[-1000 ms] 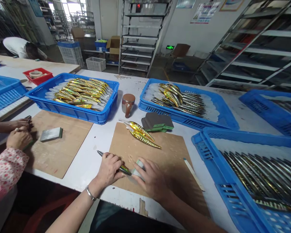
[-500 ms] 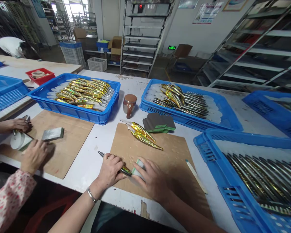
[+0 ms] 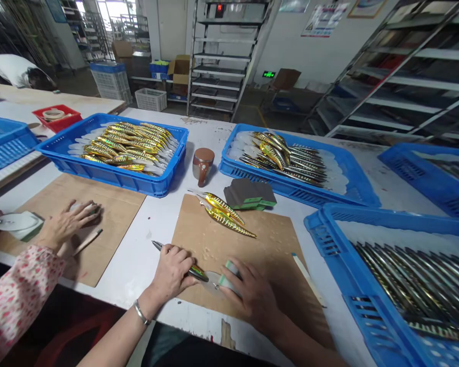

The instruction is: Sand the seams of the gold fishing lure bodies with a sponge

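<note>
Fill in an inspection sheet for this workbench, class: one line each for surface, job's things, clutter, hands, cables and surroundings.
Surface: white table with a brown board in front of the person.
Job's things: gold striped fishing lure pinned on the board; small green-and-white sanding block at its clear lip.
Clutter: two loose gold lures, dark sanding pads, brown cup, blue crates of lures.
Hands: left hand grips the lure; right hand holds the block.
Cables: nothing seen.
Surroundings: co-worker's hand at the left; metal racks behind.
</note>
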Demonstrator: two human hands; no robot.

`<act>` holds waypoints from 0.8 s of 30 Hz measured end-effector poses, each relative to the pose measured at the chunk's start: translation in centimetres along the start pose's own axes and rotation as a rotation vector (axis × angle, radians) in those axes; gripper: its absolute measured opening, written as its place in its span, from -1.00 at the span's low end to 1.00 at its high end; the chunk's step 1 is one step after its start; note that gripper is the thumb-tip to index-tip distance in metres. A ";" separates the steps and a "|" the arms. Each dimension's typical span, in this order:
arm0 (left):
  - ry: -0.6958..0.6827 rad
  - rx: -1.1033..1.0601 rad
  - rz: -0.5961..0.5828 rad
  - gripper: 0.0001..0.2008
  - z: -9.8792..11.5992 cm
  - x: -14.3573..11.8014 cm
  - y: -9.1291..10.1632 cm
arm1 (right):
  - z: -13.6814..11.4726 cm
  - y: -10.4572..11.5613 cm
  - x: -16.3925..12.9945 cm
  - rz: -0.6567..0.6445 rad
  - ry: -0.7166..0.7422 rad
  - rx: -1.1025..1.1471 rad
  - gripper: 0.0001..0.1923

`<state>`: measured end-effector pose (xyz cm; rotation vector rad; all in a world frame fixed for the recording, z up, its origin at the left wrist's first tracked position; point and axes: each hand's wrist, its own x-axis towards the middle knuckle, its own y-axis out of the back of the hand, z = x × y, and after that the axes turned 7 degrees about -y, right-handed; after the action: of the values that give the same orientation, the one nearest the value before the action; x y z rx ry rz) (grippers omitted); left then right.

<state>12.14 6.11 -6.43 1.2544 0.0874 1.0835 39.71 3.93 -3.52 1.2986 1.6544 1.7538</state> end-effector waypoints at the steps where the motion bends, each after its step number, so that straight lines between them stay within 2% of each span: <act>1: 0.002 -0.001 -0.006 -0.36 0.0 0.0 -0.1 | 0.3 0.2 -0.6 -0.003 -0.009 -0.017 -0.65; 3: 0.005 0.001 -0.012 -0.36 0.0 -0.1 -0.2 | 0.2 0.4 -0.8 -0.003 -0.038 -0.040 -0.66; 5: 0.005 0.011 -0.008 -0.37 -0.1 -0.1 -0.2 | -0.7 0.1 0.5 -0.001 -0.051 -0.024 -0.68; 9: -0.005 0.025 0.007 -0.35 -0.2 -0.1 -0.2 | -2.0 -0.7 3.1 0.025 0.013 0.060 -0.66; 15: -0.006 0.015 -0.006 -0.38 -0.1 -0.2 -0.3 | 0.1 0.5 -0.4 -0.023 0.021 0.000 -0.66; 18: -0.012 0.008 0.010 -0.33 -0.1 -0.2 -0.4 | -0.7 0.4 0.2 -0.015 0.025 -0.008 -0.67; 21: -0.011 0.015 0.028 -0.29 0.0 -0.2 -0.3 | -1.6 0.3 1.8 -0.002 0.089 0.008 -0.69; 24: 0.000 0.020 0.003 -0.30 0.1 -0.1 -0.3 | -1.3 0.7 1.9 0.010 0.121 -0.005 -0.72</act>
<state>12.30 6.02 -6.67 1.2723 0.0968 1.0877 37.92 4.56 -2.04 1.2227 1.7088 1.8748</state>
